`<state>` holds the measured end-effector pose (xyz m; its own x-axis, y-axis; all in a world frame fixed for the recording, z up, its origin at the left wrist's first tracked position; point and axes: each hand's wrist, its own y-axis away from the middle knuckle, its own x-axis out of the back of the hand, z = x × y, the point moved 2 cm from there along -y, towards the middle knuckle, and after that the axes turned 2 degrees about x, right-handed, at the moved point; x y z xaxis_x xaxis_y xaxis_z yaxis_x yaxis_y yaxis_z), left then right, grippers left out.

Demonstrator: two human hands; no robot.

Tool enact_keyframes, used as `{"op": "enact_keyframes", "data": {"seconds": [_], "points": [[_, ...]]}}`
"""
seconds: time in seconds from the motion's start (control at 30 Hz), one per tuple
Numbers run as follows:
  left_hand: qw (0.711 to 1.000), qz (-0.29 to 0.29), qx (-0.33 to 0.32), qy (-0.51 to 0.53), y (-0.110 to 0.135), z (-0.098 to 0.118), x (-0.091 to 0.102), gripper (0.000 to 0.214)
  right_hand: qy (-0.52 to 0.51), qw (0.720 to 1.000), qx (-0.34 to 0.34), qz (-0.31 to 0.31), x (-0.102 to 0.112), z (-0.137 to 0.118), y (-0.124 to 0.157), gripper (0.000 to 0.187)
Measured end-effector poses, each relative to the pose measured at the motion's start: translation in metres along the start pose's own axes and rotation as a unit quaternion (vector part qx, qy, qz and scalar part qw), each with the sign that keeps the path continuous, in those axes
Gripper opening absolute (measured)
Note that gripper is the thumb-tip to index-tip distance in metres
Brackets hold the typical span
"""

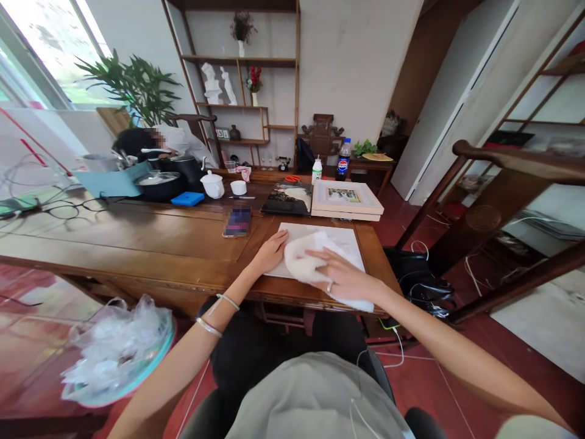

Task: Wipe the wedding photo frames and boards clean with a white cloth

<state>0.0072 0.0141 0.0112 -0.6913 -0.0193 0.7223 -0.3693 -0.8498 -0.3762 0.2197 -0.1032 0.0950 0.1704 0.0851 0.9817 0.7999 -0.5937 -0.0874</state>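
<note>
A white flat panel [340,236] lies on the wooden table [150,244] in front of me. My left hand [270,251] rests flat on the panel's left edge, fingers stretched out. My right hand [343,277], with a ring on one finger, presses a bunched white cloth [301,259] onto the panel, fingers spread over the cloth. Part of the cloth hangs past the table's front edge under my right wrist.
A phone [237,221] lies left of the panel. Behind it are a dark picture [289,198], stacked white frames [346,200], a glue bottle [316,171], a soda bottle [343,160], tea ware [212,184]. A person sits at far left. A bin with plastic [116,353] stands at my left.
</note>
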Motion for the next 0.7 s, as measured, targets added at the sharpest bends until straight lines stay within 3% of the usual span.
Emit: {"op": "enact_keyframes", "data": {"seconds": [0.17, 0.27, 0.4, 0.6, 0.7], "points": [[1.000, 0.003, 0.002, -0.019, 0.000, 0.002, 0.001, 0.047, 0.010, 0.990, -0.133, 0.053, -0.004, 0.060, -0.044, 0.046], [1.000, -0.001, 0.002, -0.027, 0.000, 0.001, 0.000, 0.048, 0.044, 0.978, -0.200, 0.044, -0.007, 0.071, -0.067, 0.045], [1.000, 0.006, -0.009, -0.018, -0.001, 0.001, 0.000, 0.046, 0.108, 0.979, -0.173, 0.018, -0.010, 0.042, -0.072, 0.040], [1.000, -0.008, -0.023, 0.005, 0.000, 0.003, 0.003, 0.045, 0.103, 0.993, -0.052, -0.018, -0.015, -0.032, -0.028, 0.035], [1.000, -0.008, -0.008, 0.003, 0.001, 0.002, 0.004, 0.047, 0.073, 0.997, -0.024, -0.019, -0.012, -0.039, -0.013, 0.032]]}}
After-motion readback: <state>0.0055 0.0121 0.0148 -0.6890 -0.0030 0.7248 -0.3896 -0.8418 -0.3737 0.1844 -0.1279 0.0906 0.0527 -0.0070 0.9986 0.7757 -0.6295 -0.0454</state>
